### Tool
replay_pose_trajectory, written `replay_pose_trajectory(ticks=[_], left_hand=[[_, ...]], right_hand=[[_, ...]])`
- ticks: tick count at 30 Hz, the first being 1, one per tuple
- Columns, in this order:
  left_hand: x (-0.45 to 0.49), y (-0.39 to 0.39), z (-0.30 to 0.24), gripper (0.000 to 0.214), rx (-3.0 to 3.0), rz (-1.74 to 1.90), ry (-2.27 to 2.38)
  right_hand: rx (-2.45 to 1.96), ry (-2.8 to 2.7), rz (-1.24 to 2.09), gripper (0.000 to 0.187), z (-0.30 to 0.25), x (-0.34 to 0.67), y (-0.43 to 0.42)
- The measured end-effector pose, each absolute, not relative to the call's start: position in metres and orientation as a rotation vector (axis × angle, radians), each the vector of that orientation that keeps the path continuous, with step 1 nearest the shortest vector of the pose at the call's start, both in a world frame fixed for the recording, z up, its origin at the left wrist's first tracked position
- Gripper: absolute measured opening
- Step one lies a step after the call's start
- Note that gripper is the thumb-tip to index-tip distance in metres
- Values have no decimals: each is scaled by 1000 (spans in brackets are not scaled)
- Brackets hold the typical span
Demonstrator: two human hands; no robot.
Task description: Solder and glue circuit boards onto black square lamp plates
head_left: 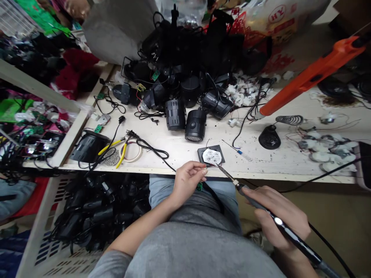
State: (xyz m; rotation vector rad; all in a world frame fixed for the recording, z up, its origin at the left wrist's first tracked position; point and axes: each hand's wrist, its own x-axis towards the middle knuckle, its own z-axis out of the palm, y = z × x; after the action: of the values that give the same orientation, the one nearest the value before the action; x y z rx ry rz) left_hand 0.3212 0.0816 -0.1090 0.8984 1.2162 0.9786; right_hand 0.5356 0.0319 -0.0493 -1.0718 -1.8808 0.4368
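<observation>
Gripping a soldering iron (285, 227), right hand (278, 220) angles toward LED board (212, 156).

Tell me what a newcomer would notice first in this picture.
The right hand holds a soldering iron, its tip at the round white board near the front edge of the table, while the left hand beside it pinches a small green board. Behind them, a pile of black lamp housings fills its middle, and a long orange tool slants across the upper right.
</observation>
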Motion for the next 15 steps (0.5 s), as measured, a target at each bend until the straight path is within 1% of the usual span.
replay_pose_trajectory(ticks=[5, 9, 12, 15], left_hand=[[321, 84, -108, 39, 1051, 1014, 1139], [319, 87, -105, 38, 1000, 954, 1131], [316, 88, -102, 36, 939, 882, 1166], [315, 89, -99, 36, 923, 844, 1184]], right_hand=[[-1114, -1823, 456, 33, -54, 535, 31], [-1156, -1794, 416, 32, -54, 539, 30], [-1324, -1706, 203, 32, -56, 551, 32], [-1579, -1542, -53, 23, -61, 573, 41]])
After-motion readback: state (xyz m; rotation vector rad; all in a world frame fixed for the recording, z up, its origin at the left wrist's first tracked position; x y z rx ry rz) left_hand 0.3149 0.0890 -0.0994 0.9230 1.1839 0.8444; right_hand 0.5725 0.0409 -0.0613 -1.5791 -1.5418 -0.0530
